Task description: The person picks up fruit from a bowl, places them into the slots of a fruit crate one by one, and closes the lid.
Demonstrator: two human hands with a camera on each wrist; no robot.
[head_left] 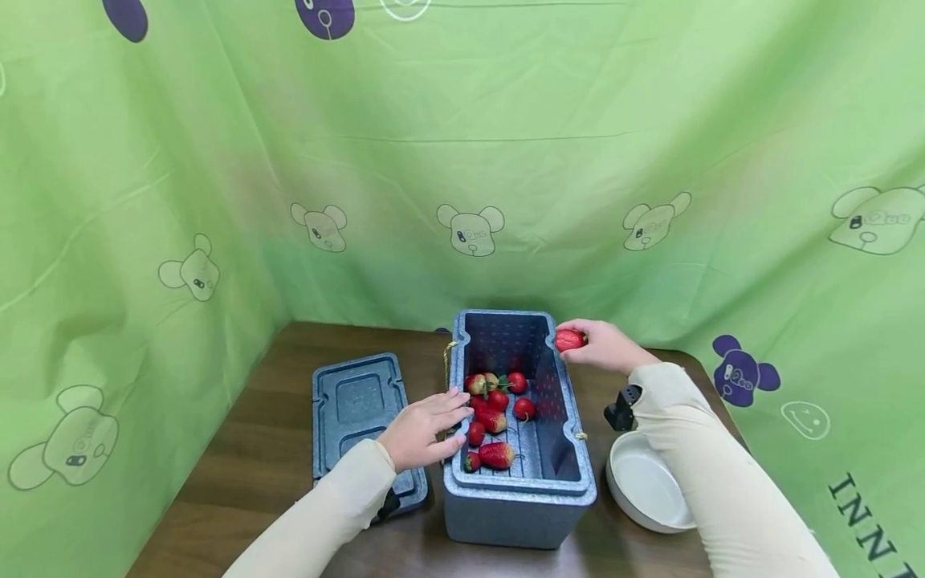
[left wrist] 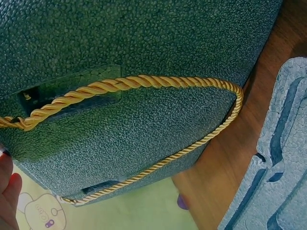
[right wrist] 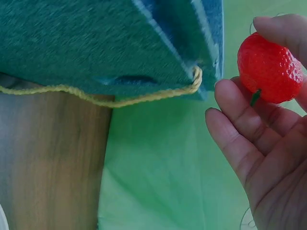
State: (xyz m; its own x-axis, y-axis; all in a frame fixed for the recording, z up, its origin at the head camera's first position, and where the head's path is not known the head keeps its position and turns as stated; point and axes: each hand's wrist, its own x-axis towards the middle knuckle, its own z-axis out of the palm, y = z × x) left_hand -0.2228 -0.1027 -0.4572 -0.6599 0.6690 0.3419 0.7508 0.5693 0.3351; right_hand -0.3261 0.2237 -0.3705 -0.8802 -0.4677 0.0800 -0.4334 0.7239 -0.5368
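My right hand (head_left: 603,345) grips a red strawberry (right wrist: 268,69) between thumb and fingers, beside the far right rim of a blue-grey foam box (head_left: 506,518). A small green stem shows on that strawberry in the right wrist view. My left hand (head_left: 422,432) lies at the box's left rim, its fingers extended over the edge and holding nothing. Inside the box, several strawberries (head_left: 497,455) lie mostly along the left side of the floor. Only the left hand's fingertips (left wrist: 10,189) show in the left wrist view.
The box's lid (head_left: 361,401) lies on the brown wooden table (head_left: 246,457) to the left. A white round bowl (head_left: 646,482) stands to the right, partly under my right forearm. Yellow twisted rope (left wrist: 144,81) hangs along the box's side. Green printed cloth (head_left: 405,160) surrounds the table.
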